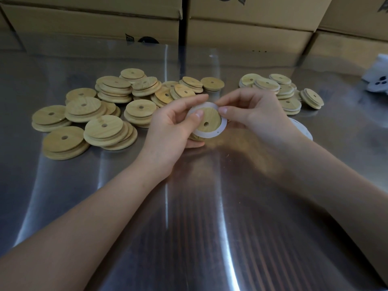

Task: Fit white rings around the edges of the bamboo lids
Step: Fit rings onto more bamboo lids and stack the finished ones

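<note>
My left hand (174, 124) grips a round bamboo lid (210, 120) with a small centre hole, thumb pressed on its face. A white ring (223, 127) lies around the lid's raised part. My right hand (252, 114) pinches the ring's upper edge between thumb and fingers. Both hands hover just above the steel table (189, 206). A pile of bare bamboo lids (105, 114) spreads to the left and behind. A smaller pile of lids with white rings (283, 91) sits at the right.
Cardboard boxes (94, 19) stand in a wall along the table's far edge. Some white rings (302, 129) lie partly hidden behind my right wrist. A white object with dark holes (378, 80) sits at the far right edge.
</note>
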